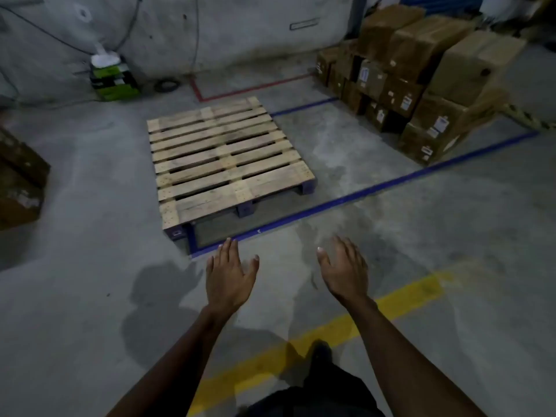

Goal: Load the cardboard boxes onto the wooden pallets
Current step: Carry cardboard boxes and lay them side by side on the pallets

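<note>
- Boxes (pixel 421 76) stacked several high on the floor (pixel 90 296), far right, against the wall (pixel 240 25); well apart from both hands, up and to the right of them.
- Pallet (pixel 228 158) lying flat on the floor, straight ahead and a little left of centre, bare of any load; slats running left to right, long side angled slightly away to the right.
- Between pallet and stack: a strip of bare concrete, crossed by a blue line (pixel 361 194) running past the pallet's near corner.
- Also a yellow line (pixel 346 323) under the arms, a red line (pixel 246 88) behind the pallet, one more brown carton (pixel 21 182) at the left edge, a green crate (pixel 115 79) by the wall.
- Judged as the start of the job: nothing loaded yet, first box still to be fetched.
- Key relation for the coming move: stack lies to the right of the hands, so the right hand (pixel 343 272) is nearer; likely calls for a turn and walk rightward, then a carry back left to the pallet.
- Left hand (pixel 230 275) held out low, palm down, near the pallet's front corner in the view, touching nothing.
- Fingers (pixel 227 249) of the left hand straight and slightly spread, holding nothing.
- Right hand likewise out, fingers relaxed and apart, thumb out to the left, empty.
</note>
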Demonstrator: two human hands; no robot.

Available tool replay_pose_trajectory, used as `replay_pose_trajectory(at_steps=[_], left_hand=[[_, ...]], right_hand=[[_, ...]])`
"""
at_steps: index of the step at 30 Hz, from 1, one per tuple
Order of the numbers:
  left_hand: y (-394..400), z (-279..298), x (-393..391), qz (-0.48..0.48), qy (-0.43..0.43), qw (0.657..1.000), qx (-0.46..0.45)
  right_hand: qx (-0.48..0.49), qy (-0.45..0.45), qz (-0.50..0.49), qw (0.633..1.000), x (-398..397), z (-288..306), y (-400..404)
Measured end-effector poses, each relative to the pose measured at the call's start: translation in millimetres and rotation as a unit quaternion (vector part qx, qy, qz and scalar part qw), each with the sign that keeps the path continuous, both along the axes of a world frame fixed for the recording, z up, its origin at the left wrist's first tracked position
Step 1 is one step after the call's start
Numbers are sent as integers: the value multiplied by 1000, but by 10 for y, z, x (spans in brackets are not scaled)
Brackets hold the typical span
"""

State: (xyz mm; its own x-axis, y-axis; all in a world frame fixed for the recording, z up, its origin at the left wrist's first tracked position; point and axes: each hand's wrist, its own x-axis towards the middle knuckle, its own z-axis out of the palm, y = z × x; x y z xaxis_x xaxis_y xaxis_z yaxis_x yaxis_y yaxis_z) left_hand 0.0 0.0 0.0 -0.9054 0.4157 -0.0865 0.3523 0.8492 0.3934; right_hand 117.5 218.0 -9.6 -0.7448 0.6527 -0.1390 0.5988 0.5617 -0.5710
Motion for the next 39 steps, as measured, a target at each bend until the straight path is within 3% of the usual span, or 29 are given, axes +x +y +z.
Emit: replay_pose_trajectory(at_steps=[11,19,26,39], left_hand=[[2128,-29,-526,-33,-10,999,0],[3848,-362,-1008,-98,-85,992,0],[5834,-716,-1775,-153,-131,979,-10],[9463,-453,-2848,-232,-103,967,-16]], right_hand=[[-9,-41,-64,997,-180,-90,2027],[-42,-73,-123,989,-294,-269,3282],[-80,-117,-174,974,-805,-459,4834],[-39,-80,-299,950,-1739,-305,8015]])
